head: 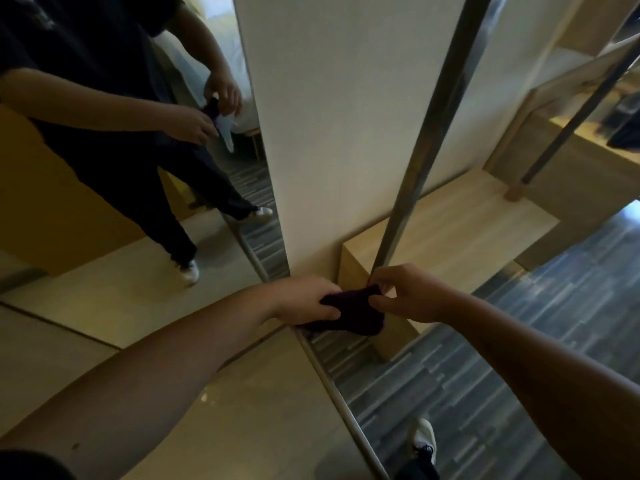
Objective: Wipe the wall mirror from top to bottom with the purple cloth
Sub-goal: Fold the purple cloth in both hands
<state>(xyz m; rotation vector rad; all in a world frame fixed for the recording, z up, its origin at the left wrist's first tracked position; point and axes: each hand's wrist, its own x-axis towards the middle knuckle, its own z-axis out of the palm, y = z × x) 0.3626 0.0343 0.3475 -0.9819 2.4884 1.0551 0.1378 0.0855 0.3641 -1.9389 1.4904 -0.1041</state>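
Observation:
The wall mirror (114, 188) fills the left half of the head view and reaches down to the floor. It reflects a person in dark clothes holding a cloth in both hands. The dark purple cloth (358, 315) is bunched up between my two hands, in front of me and well away from the glass. My left hand (304, 301) grips its left side. My right hand (401, 294) pinches its right edge with thumb and fingers.
A white wall panel (346, 116) stands right of the mirror. A metal pole (433, 133) rises from a low wooden bench (457, 230). A metal floor strip (346, 410) divides beige tiles from grey striped flooring. My shoe (424, 441) is at the bottom.

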